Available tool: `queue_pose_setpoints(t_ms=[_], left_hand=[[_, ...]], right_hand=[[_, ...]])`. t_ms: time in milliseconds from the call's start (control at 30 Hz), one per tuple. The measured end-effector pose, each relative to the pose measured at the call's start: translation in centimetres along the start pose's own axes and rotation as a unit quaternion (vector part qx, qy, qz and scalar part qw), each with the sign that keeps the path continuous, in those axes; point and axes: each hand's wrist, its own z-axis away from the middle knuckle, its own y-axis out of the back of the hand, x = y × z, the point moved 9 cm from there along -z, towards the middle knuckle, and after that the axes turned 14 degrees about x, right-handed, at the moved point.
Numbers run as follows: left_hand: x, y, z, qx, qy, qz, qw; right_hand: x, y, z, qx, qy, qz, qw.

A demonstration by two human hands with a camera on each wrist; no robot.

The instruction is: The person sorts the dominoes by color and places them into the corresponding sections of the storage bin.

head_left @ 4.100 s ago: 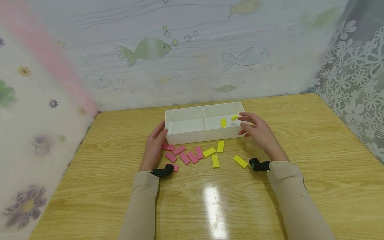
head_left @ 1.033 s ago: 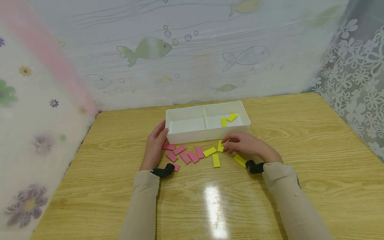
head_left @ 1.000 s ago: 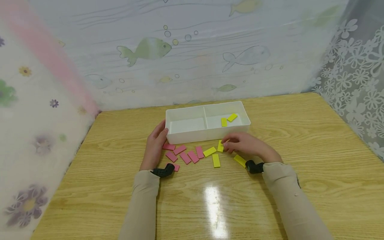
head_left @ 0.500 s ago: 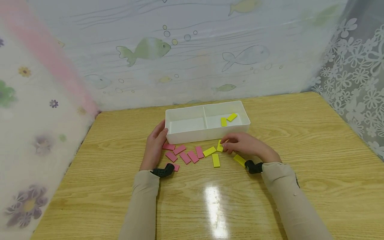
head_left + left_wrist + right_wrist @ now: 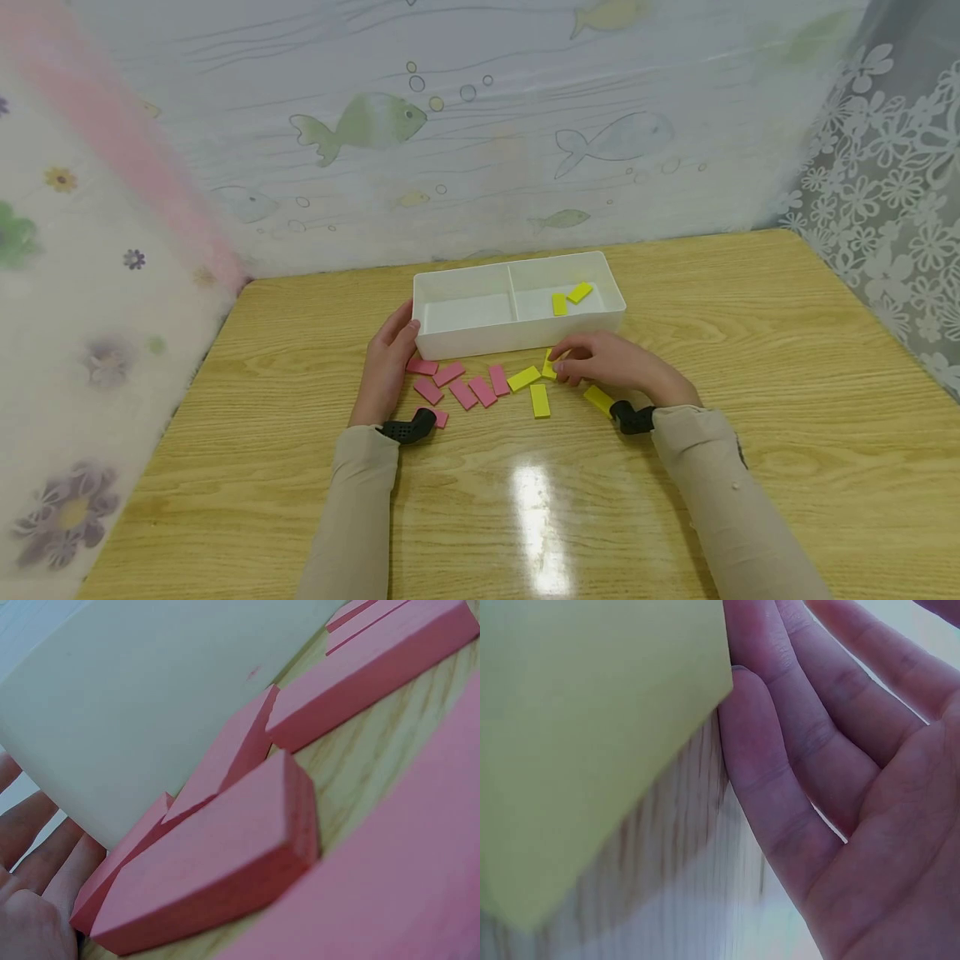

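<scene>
Beyond our wooden worktop point(image 5: 247, 483) stands a fish-patterned wall point(image 5: 480, 158). We judge the white box point(image 5: 480, 340) could skid if bumped, and a loose pinch could drop what it lifts. Our left hand point(image 5: 385, 360) grips the box's left end, thumb at the near corner; our right hand point(image 5: 611, 360), fingers curled, pinches a yellow block point(image 5: 547, 371) just nearer than the box, right of the pink blocks point(image 5: 462, 395).

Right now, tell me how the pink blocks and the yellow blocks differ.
Place: all visible pink blocks lie on the table; two yellow blocks lie in the white box.
On the table, pink blocks sit left, yellow blocks right.
Both are flat and rectangular.
</scene>
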Motion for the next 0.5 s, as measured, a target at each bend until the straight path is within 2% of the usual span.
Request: queue_pose_setpoints(t_ms=[267,500], left_hand=[[-0.05,0.05,-0.01,0.002,0.004,0.000,1.0000],[-0.03,0.03,-0.01,-0.001,-0.001,0.004,1.0000]], right_hand=[[0.01,-0.58,-0.22,0.002,0.003,-0.007,1.0000],[-0.29,-0.61,-0.19,0.019,0.000,0.032,0.9993]])
